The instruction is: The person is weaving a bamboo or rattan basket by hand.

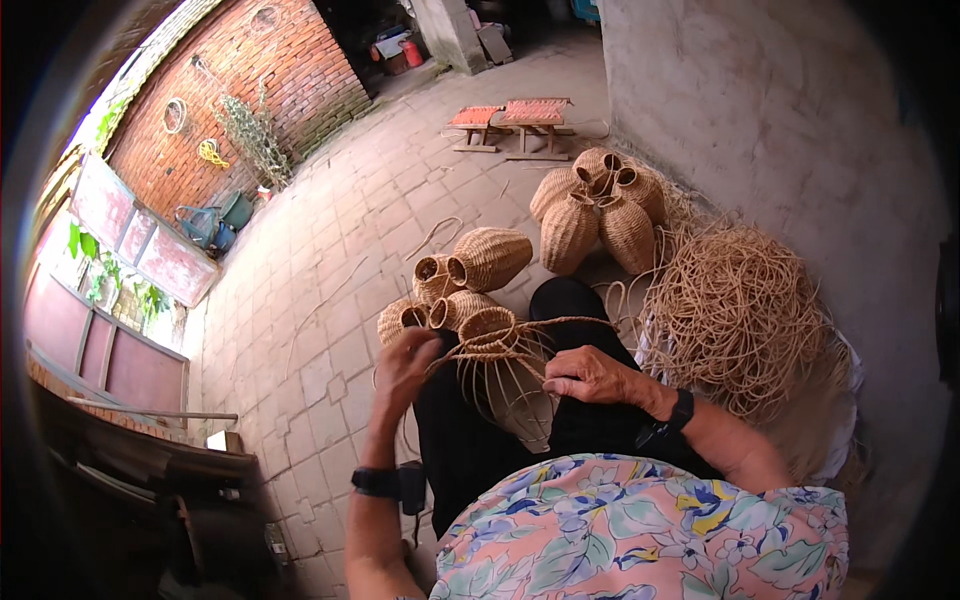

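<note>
Here, at the right of the frame, a big tangled heap of pale tan wicker strands [735, 310] lies just beside your lap, seemingly kept within reach as supply. Finished bulbous woven baskets [600, 215] cluster above centre and nearer your knees. At centre, the half-woven tan basket with bare upright stakes [505, 365] rests across your lap between both hands. Your left hand [403, 362] pinches a strand at its rim; your right hand [592, 375] presses flat, fingers together, steadying its side.
</note>
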Motion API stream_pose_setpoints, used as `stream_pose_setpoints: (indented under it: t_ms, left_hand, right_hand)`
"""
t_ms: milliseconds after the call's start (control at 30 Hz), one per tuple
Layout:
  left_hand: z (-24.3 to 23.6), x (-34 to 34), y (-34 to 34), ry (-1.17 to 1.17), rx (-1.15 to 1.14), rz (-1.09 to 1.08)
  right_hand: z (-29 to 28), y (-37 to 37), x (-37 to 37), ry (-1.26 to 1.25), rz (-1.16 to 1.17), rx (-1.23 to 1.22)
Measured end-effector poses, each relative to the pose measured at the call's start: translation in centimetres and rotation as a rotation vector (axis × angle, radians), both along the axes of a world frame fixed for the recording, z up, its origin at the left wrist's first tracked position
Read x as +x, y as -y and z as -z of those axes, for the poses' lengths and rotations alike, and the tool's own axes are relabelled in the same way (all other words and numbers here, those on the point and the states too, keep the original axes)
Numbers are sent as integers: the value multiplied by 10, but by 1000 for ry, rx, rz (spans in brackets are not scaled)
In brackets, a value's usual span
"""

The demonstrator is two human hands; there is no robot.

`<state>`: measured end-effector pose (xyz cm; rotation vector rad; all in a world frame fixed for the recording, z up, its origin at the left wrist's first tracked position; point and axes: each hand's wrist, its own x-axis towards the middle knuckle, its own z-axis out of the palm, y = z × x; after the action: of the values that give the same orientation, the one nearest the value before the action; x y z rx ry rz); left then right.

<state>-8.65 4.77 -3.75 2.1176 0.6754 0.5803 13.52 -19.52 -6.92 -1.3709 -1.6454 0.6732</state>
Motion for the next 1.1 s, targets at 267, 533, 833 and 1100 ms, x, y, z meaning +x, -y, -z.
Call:
stream_pose_setpoints:
  t_ms: [267, 533, 833, 1100]
  left_hand:
    - [9, -16, 18, -201, -13, -26]
    - [133, -314, -82, 79, -415, -1270]
    - [107, -212, -44, -152, 114, -776]
    - [-3, 10, 51, -36, -51, -126]
  right_hand:
    - [5, 0, 3, -41, -7, 24]
    - [6, 3, 3, -9, 0, 18]
    - [10, 2, 4, -29, -21, 27]
    - [10, 3, 6, -66, -17, 34]
